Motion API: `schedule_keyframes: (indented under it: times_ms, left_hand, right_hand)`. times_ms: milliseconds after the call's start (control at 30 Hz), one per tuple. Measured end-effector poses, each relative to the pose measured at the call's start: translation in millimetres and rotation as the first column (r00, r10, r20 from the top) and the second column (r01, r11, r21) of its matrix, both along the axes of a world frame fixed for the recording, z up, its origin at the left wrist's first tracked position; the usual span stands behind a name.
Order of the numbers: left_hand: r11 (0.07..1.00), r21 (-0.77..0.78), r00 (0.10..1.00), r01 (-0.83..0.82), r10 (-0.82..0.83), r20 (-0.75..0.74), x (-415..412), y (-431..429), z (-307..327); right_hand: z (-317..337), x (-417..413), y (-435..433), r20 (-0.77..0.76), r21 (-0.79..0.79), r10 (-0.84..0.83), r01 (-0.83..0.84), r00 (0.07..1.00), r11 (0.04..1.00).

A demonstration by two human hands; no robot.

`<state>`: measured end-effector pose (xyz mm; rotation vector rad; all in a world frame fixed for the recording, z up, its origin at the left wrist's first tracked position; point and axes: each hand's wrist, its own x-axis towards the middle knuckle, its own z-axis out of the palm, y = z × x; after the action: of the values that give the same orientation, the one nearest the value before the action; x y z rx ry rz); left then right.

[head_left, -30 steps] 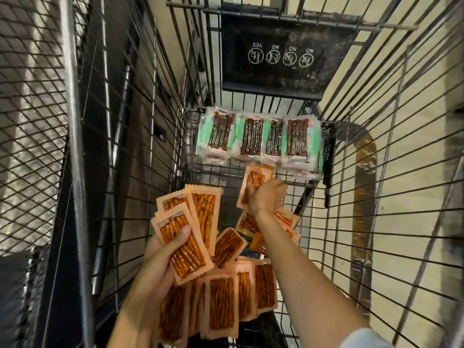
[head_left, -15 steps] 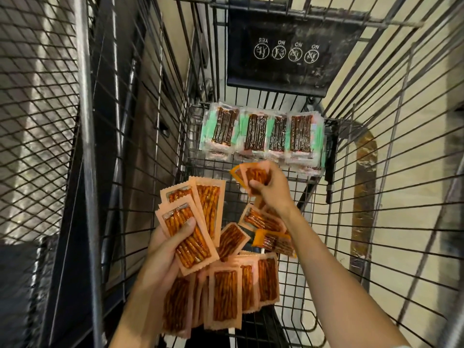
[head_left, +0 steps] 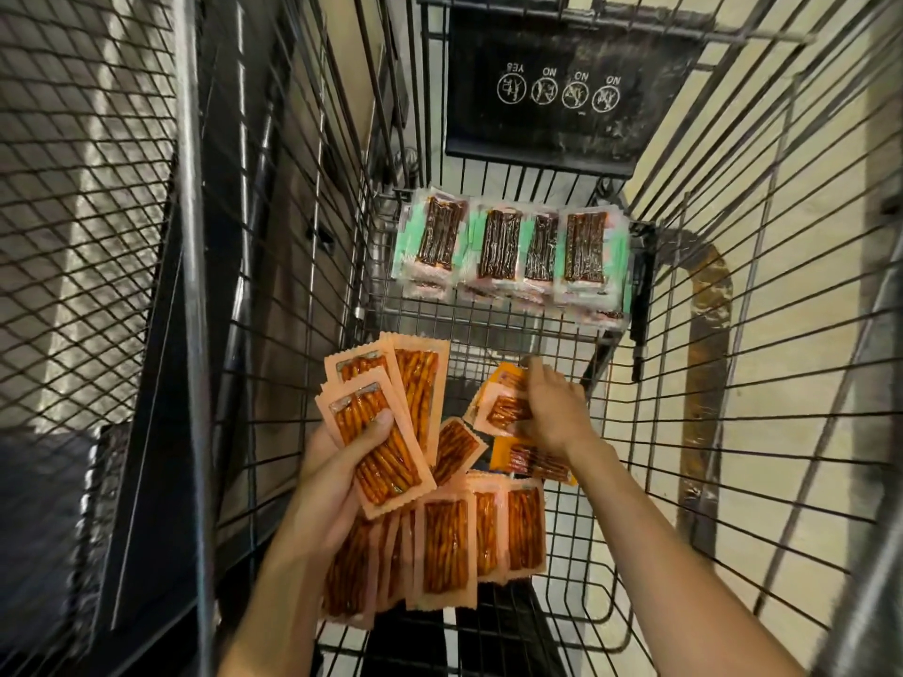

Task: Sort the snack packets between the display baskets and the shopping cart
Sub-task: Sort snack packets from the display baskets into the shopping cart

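I look down into a wire shopping cart (head_left: 684, 334). My left hand (head_left: 337, 481) grips a fan of orange snack packets (head_left: 386, 422), thumb pressed on the top one. My right hand (head_left: 552, 412) reaches down onto loose orange packets (head_left: 503, 412) on the cart floor, its fingers curled on them. A row of orange packets (head_left: 449, 549) lies flat at the near end of the floor. Green and pink packets with dark sticks (head_left: 513, 246) lie side by side at the far end.
A black child-seat flap (head_left: 562, 100) with printed symbols hangs at the cart's far end. Wire walls rise on both sides. A dark mesh rack (head_left: 83, 237) stands to the left. Pale floor shows through the right wall.
My right hand, which had lifted an orange packet, has come back down onto the loose packets on the cart floor. The left hand's fan has stayed about where it was.
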<state>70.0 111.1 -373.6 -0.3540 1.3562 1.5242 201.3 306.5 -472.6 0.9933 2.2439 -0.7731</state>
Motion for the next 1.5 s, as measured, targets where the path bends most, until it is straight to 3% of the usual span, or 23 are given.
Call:
schedule_keyframes:
  times_ms: [133,333,433,600,667,733,900,1033,1133,1233,1300,1400,1500]
  left_hand:
    - [1.0,0.0,1.0,-0.009,0.009,0.018,3.1,1.3,0.7]
    - [0.999,-0.029,0.999,-0.018,0.019,0.032,8.0,1.7,3.5]
    - [0.999,-0.039,0.999,-0.013,0.014,0.029,10.1,1.9,5.1]
    - [0.997,-0.028,0.997,-0.07,0.071,0.03,13.1,4.0,13.8]
    - [0.996,-0.018,0.996,-0.083,0.084,0.018,13.5,5.6,22.1]
    - [0.996,0.016,0.996,-0.091,0.091,0.005,14.7,7.9,34.4]
    - [0.992,0.08,0.992,-0.094,0.1,-0.071,21.7,10.5,86.8]
    - [0.994,0.106,0.974,0.021,0.003,-0.227,32.1,2.9,145.7]
    - [0.991,0.12,0.929,0.063,-0.014,-0.37,42.9,-13.6,193.7]
    - [0.986,0.164,0.884,-0.017,0.092,-0.459,54.9,-41.6,241.1]
    - [0.978,0.188,0.843,-0.095,0.18,-0.507,64.4,-67.4,273.4]
    - [0.95,0.204,0.763,-0.237,0.312,-0.566,81.9,-114.1,323.7]
    - [0.877,0.261,0.628,-0.404,0.474,-0.618,102.8,-170.1,372.9]
  right_hand:
    - [-3.0,4.4,-1.9,0.079,0.092,0.068,-0.075,0.995,0.993]
    - [-6.4,4.2,2.0,0.142,-0.134,0.008,0.011,0.99,0.991]
    - [-7.4,4.9,-1.9,0.131,-0.125,0.031,-0.015,0.991,0.992]
    - [5.3,16.4,12.9,0.01,-0.188,-0.267,0.264,0.964,0.946]
    - [22.8,19.0,24.1,-0.058,-0.311,-0.51,0.47,0.858,0.826]
    - [47.6,20.0,32.8,-0.065,-0.514,-0.727,0.602,0.684,0.612]
    - [113.5,21.6,31.3,0.061,-0.857,-0.864,0.47,0.5,0.211]
    - [168.7,24.6,16.0,0.111,-0.943,-0.878,0.327,0.466,0.054]
    - [221.3,24.4,0.4,0.081,-0.964,-0.863,0.26,0.499,0.06]
    - [278.2,19.3,-23.2,0.002,-0.963,-0.833,0.227,0.553,0.148]
    - [318.3,15.2,-45.4,-0.068,-0.955,-0.799,0.192,0.597,0.224]
    - [381.6,6.4,-86.6,-0.154,-0.964,-0.736,0.063,0.659,0.258]
    - [435.7,-6.7,-137.7,-0.286,-0.943,-0.642,-0.09,0.712,0.321]
